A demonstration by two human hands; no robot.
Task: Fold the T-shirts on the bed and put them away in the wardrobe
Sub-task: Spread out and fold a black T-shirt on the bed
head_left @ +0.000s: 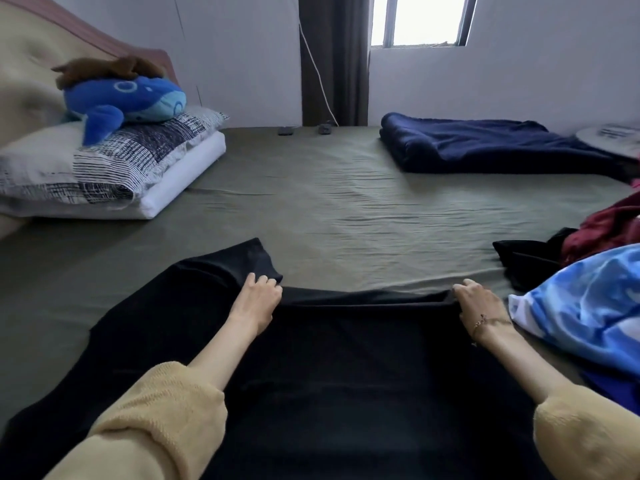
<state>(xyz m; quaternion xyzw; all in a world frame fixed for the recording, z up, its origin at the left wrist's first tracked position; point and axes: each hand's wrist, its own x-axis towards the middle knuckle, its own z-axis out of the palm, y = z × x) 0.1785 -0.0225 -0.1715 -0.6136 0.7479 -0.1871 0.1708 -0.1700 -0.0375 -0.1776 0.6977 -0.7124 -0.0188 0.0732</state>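
While the black T-shirt (346, 358) lies spread flat on the green bed sheet (329, 202) right in front of us, we hold its far edge at two points; our left hand (258, 299) has its fingers curled round the cloth where the left sleeve juts out, and our right hand (476, 308), with a thin bracelet (488, 322) at the wrist, pinches the opposite corner of that same edge; both hands are clenched on the fabric, neither is relaxed. We judge that we are at the start of folding this shirt; it is smoothed out but shows no finished fold yet, and the left sleeve lies outward, not tucked in. To our right a heap of unfolded clothes waits near the bed's edge: a blue-and-white garment (588, 313), a dark red one (613, 226) and another black piece (526, 261); we cannot tell how many of them are T-shirts. A folded navy blanket (485, 143) sits far across the bed; pillows (104, 168) with a blue plush whale (124, 98) lie at the headboard. No wardrobe shows here; so, as far as we can see, most of the task is left: folding this shirt, folding the rest, and carrying them all away.
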